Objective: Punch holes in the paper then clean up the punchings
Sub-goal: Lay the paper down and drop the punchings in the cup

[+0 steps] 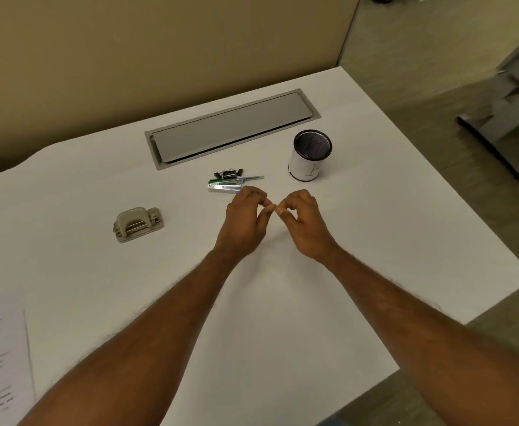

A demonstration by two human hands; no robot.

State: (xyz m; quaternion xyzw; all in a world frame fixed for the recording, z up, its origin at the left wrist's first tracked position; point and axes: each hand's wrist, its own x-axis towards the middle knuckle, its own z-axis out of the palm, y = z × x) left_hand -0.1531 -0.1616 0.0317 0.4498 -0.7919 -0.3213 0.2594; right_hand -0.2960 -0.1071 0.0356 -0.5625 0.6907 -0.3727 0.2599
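My left hand (245, 215) and my right hand (302, 218) hover close together over the middle of the white desk (282, 318). Their fingers are curled and the fingertips almost meet. Whether anything is pinched between the fingertips is too small to tell. A beige hole punch (137, 224) sits on the desk to the left of my hands, apart from them. A printed sheet of paper (0, 364) lies at the desk's near left corner. No punchings can be made out on the white surface.
A black mesh cup wrapped in white paper (310, 156) stands to the far right of my hands. Black binder clips (229, 174) and a metal and green tool (230, 183) lie just beyond my left hand. A grey cable hatch (233, 127) is set into the desk behind.
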